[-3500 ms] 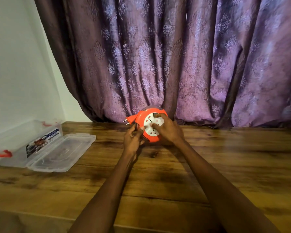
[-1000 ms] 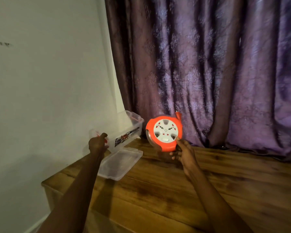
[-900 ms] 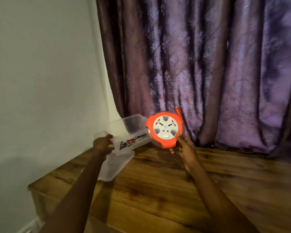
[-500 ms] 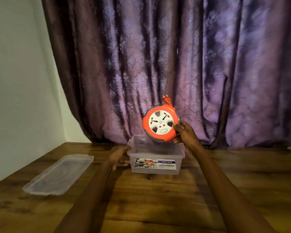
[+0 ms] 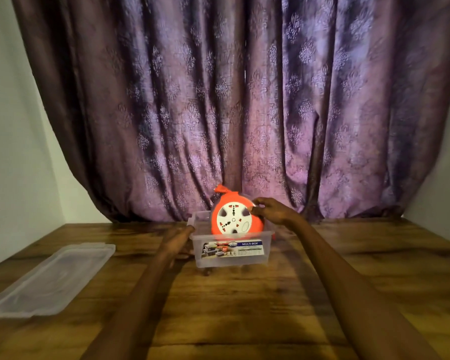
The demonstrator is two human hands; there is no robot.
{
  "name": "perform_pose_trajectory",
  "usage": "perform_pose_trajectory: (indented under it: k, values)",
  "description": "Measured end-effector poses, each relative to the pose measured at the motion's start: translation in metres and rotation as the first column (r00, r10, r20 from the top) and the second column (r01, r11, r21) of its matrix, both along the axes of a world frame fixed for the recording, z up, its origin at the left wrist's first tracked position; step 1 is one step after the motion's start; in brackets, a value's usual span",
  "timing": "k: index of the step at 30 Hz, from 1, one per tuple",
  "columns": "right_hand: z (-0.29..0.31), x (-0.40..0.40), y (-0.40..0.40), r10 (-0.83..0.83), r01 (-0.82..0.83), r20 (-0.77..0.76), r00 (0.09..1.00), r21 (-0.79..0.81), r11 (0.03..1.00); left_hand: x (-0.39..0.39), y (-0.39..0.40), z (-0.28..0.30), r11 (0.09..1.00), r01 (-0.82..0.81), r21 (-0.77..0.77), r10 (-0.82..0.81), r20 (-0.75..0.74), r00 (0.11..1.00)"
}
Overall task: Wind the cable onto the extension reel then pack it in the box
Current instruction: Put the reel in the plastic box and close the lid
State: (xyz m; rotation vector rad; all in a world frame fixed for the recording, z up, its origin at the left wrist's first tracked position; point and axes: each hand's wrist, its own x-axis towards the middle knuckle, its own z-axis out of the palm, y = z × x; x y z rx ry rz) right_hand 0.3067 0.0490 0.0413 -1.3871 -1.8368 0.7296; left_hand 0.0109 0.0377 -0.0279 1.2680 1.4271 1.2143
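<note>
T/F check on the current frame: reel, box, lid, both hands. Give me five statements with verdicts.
1. The orange reel stands on edge, its lower part inside the clear box. True.
2. The lid is fitted on the box. False: it lies flat on the table, well to the left of the box.
3. The right hand grips the reel's upper right rim. True.
4. The left hand holds the lid. False: it rests against the box's left end.
5. The reel's socket face points toward the curtain. False: it faces the camera.
</note>
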Motion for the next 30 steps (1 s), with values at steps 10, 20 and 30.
perform_pose_trajectory:
  k: [10, 20, 30]
  values:
    - [0.008, -0.013, 0.014, 0.173, -0.125, 0.295, 0.94, -0.178, 0.976, 0.009, 0.003, -0.009, 0.992, -0.075, 0.105, 0.087, -0.118, 0.989]
    - [0.005, -0.024, 0.026, 0.046, 0.018, 0.574, 0.818, -0.105, 0.994, 0.008, 0.005, -0.011, 0.989, -0.078, 0.128, 0.098, -0.155, 0.983]
    - [0.006, -0.039, 0.027, 0.038, 0.011, 0.749, 0.661, -0.06, 0.998, 0.01, 0.0, -0.007, 0.989, -0.088, 0.117, 0.108, -0.179, 0.978]
